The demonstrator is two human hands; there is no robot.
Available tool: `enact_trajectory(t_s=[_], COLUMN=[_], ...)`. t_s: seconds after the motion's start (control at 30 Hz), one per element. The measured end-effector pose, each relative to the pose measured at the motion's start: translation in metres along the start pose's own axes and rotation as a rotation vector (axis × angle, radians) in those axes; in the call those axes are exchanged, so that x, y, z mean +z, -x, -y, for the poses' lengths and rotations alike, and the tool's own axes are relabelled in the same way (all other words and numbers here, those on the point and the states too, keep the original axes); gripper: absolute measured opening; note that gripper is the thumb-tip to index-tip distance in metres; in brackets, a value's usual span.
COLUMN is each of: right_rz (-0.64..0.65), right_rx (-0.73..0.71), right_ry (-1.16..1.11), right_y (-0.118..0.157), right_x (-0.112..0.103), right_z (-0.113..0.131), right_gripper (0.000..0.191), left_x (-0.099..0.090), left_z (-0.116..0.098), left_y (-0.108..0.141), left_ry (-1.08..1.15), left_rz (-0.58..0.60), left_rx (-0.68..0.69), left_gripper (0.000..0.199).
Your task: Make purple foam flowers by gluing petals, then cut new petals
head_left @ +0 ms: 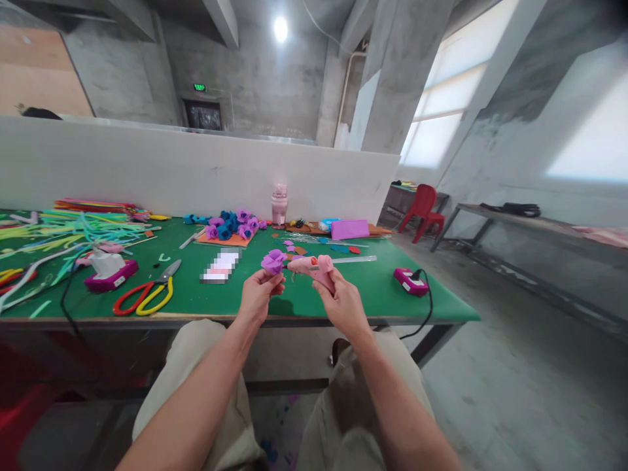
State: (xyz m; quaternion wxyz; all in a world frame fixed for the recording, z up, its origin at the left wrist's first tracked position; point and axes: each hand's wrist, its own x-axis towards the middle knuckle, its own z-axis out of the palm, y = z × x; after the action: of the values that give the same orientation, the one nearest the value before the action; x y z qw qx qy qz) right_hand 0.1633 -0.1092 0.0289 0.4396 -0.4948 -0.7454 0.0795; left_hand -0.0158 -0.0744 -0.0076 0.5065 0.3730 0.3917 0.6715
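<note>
Between the fingers of my left hand [258, 297] is a purple paper flower [273, 261], its petals facing up and away from me. My right hand [343, 301] is wrapped round the handle of a pink glue gun [311, 264]. The gun's nozzle points left at the flower's side, very near it; whether they touch I cannot tell. A clear glue stick [360, 260] runs out to the right behind the gun. Both hands are above the front part of the green table [304, 306].
Red-and-yellow scissors [154, 288] lie left, beside a purple power socket [112, 275] with a white plug. Purple and blue paper flowers [230, 226] are heaped farther back near a pink bottle [279, 206]. Another socket [411, 281] with a cable sits right. A white partition [196, 167] closes the back.
</note>
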Motion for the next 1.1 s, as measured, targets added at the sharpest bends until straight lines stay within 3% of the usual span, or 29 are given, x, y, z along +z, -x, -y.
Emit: enact_trajectory(t_s=[1.1], right_rz=[0.016], right_rx=[0.024], right_ry=[0.027], right_y=[-0.0006], right_x=[-0.0003], right_z=[-0.0025], right_gripper=[0.035], left_x=[0.0007], left_z=[-0.0016], left_y=[0.0009], left_ry=[-0.010], left_rz=[0.007], left_rx=[-0.007], left_gripper=[0.038])
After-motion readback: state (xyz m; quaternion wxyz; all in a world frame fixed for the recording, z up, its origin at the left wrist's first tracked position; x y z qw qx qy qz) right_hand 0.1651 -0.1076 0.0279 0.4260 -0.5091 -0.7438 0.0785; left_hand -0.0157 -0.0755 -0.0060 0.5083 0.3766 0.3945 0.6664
